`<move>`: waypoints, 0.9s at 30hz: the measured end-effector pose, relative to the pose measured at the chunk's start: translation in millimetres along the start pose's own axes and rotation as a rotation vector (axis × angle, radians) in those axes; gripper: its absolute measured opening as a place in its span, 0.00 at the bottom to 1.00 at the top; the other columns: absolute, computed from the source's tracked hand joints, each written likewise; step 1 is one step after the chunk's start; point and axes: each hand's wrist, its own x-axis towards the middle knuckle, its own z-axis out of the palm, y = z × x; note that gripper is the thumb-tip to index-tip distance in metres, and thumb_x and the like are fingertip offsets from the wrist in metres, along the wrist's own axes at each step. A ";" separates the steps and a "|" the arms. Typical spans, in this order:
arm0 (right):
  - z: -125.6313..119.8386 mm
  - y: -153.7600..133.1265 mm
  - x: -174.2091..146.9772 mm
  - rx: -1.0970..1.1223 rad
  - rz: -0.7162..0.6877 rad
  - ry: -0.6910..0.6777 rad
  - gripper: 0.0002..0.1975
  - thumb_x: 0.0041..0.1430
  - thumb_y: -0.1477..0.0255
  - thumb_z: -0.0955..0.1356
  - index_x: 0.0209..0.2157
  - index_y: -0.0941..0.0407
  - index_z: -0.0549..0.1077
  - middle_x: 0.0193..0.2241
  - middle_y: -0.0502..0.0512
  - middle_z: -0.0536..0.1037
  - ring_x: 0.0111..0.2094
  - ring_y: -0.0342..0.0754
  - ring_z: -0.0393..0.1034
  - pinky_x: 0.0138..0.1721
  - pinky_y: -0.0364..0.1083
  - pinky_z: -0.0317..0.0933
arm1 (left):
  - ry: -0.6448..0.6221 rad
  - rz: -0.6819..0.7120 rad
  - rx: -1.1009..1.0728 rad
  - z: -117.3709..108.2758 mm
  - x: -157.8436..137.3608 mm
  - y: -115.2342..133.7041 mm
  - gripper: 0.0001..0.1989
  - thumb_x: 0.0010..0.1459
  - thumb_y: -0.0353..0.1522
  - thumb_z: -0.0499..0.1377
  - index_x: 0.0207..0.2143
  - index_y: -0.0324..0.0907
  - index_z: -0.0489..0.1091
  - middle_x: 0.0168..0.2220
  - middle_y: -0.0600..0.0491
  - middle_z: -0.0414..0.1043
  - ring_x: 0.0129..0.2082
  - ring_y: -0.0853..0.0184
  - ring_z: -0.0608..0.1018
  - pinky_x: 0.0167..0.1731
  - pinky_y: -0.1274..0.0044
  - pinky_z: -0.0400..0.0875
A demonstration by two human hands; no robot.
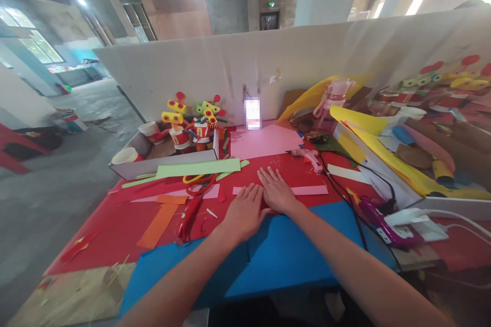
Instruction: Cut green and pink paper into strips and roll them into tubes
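My left hand [245,210] lies flat with its fingers out, beside my right hand [276,191], whose fingers are stretched forward. Both rest on or over a long pink paper strip [311,190] that runs sideways across the red table cover [115,222]; its middle is hidden beneath them. Blue paper [291,255] lies under my wrists at the near edge. Left of my left hand are red-handled scissors [191,214], orange paper strips [159,225] and small scraps. Beyond my fingers lies a pink paper sheet [264,141].
A pink glue gun [309,157] with a black cord lies right of my hands. Nearer stands a purple power strip [389,222] with white plugs. Paper-cup robot figures [180,135] stand in a white box [187,157] at left, green strips [197,167] before it. A second box [456,207] holds supplies.
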 end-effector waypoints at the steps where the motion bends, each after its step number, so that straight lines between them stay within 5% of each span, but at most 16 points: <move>1: 1.1 1.5 -0.8 -0.009 -0.003 0.005 0.29 0.66 0.68 0.53 0.65 0.65 0.53 0.66 0.60 0.51 0.67 0.58 0.40 0.65 0.58 0.39 | -0.001 0.009 -0.032 3.7 3.2 0.8 0.31 0.63 0.44 0.48 0.62 0.34 0.57 0.62 0.36 0.58 0.64 0.52 0.60 0.61 0.59 0.55; 11: 1.0 2.5 -1.8 0.011 0.017 0.000 0.32 0.67 0.60 0.51 0.66 0.63 0.51 0.66 0.59 0.50 0.68 0.57 0.39 0.65 0.58 0.39 | -0.035 -0.088 -0.045 -0.5 -35.4 -45.9 0.37 0.61 0.51 0.47 0.65 0.38 0.52 0.66 0.40 0.50 0.66 0.55 0.53 0.63 0.61 0.52; 14: 0.8 3.2 -1.9 0.027 0.015 -0.015 0.36 0.65 0.53 0.51 0.66 0.62 0.50 0.67 0.60 0.49 0.68 0.58 0.37 0.66 0.59 0.38 | -0.017 -0.115 -0.046 -10.0 -41.2 -52.7 0.33 0.61 0.49 0.49 0.62 0.39 0.58 0.64 0.41 0.56 0.64 0.54 0.58 0.61 0.62 0.55; 19: -0.1 3.5 -1.9 0.043 0.013 -0.022 0.38 0.64 0.50 0.50 0.66 0.61 0.50 0.67 0.59 0.50 0.68 0.58 0.39 0.66 0.58 0.38 | 0.164 -0.252 0.031 -53.3 -29.0 -81.4 0.19 0.64 0.37 0.45 0.46 0.42 0.73 0.49 0.45 0.74 0.51 0.58 0.74 0.52 0.69 0.65; 24: -1.0 4.8 -2.3 0.044 -0.001 -0.031 0.31 0.68 0.59 0.49 0.66 0.60 0.51 0.67 0.58 0.50 0.68 0.57 0.39 0.65 0.58 0.37 | 0.291 -0.518 0.171 -106.1 -32.2 -127.9 0.16 0.60 0.35 0.49 0.39 0.43 0.75 0.43 0.47 0.77 0.42 0.57 0.77 0.39 0.73 0.67; 27: -4.5 4.8 -3.5 0.056 -0.010 -0.002 0.29 0.68 0.60 0.52 0.65 0.58 0.54 0.66 0.59 0.52 0.67 0.59 0.40 0.65 0.59 0.39 | 0.253 -0.573 0.246 -120.5 -45.8 -144.4 0.16 0.60 0.36 0.48 0.36 0.44 0.76 0.38 0.47 0.78 0.37 0.56 0.77 0.32 0.74 0.64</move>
